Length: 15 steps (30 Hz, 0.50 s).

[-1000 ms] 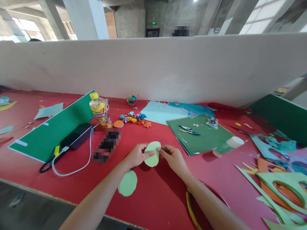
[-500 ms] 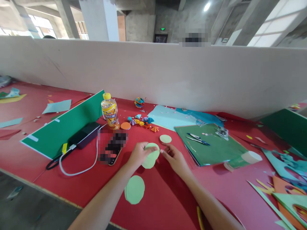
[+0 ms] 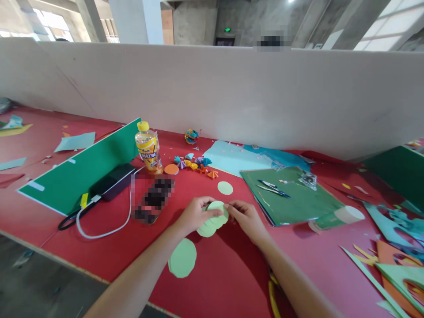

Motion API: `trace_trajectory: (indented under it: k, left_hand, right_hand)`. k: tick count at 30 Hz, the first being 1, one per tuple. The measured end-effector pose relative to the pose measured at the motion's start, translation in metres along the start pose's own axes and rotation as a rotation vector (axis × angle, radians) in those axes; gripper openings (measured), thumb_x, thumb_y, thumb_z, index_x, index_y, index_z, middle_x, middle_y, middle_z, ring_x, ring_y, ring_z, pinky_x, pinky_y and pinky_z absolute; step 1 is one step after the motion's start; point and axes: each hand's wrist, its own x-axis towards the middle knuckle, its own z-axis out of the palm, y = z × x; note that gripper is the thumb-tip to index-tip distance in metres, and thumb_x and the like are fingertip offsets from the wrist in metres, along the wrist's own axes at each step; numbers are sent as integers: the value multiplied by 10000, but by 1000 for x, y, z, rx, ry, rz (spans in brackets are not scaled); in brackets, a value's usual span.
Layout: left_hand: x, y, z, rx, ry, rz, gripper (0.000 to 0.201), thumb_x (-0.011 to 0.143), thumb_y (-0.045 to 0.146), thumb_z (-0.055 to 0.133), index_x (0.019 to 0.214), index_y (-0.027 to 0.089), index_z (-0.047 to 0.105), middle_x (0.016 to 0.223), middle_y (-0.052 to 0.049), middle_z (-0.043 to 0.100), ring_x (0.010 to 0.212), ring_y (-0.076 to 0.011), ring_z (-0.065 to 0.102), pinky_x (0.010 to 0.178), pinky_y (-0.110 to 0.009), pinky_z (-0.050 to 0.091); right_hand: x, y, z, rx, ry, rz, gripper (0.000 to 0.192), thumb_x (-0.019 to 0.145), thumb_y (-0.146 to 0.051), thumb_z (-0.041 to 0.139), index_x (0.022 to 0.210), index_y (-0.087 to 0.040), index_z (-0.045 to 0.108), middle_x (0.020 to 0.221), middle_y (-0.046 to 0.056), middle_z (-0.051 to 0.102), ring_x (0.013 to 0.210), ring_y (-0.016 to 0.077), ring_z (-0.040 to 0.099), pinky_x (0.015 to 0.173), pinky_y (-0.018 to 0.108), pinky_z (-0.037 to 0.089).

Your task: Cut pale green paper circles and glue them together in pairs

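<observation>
Two hands meet on one light green paper disc, held just above the red table, near centre. Left hand pinches its left edge, right hand pinches the right rim, fingers narrow on the thin sheet. Disc tilts, long axis running left-near to right-far. Flat matte paper. Second green disc lies nearer, small one farther.

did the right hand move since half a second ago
Yes. The right hand has closed in toward the left hand and now pinches the light green paper circle; earlier it sat apart from it, judged against the green sheet.
</observation>
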Motion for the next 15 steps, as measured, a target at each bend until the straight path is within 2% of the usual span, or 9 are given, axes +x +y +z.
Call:
trace_trajectory:
  k: [4,8,10,12,15]
  left_hand:
    - [0,-3,-3,2,28,-3,345,710,451,649,809,124,608,714,-19,569,614,-123,510,557,-231,413]
    - [2,-6,-6,49,97,17,401,678,486,667,600,144,473,568,54,358,511,-68,329,464,-193,271]
    - [2,-7,-6,68,117,26,445,659,496,680,562,152,415,557,65,284,506,-63,270,456,-196,224]
    - [3,-7,-6,76,114,29,453,645,508,685,563,153,416,561,65,279,511,-66,263,459,-201,217]
    - [3,-7,-5,77,78,22,422,647,522,675,619,144,488,589,51,362,525,-76,316,478,-206,259]
  right_hand:
    - [1,0,-2,-18,52,-7,350,739,-503,603,664,-161,612,521,-17,509,469,107,435,482,246,360]
    - [2,1,-3,-1,-25,-10,341,697,-493,657,765,-159,639,638,8,587,523,112,471,508,244,380]
    - [2,2,-3,-21,-46,-20,332,677,-485,683,728,-161,627,624,-4,569,533,107,461,506,235,362]
    - [3,3,-4,-55,-38,-21,338,694,-491,668,665,-159,612,567,-21,521,516,97,432,495,228,336]
    - [4,3,-5,-67,34,18,401,734,-529,613,587,-157,582,494,-28,462,469,89,391,456,227,295]
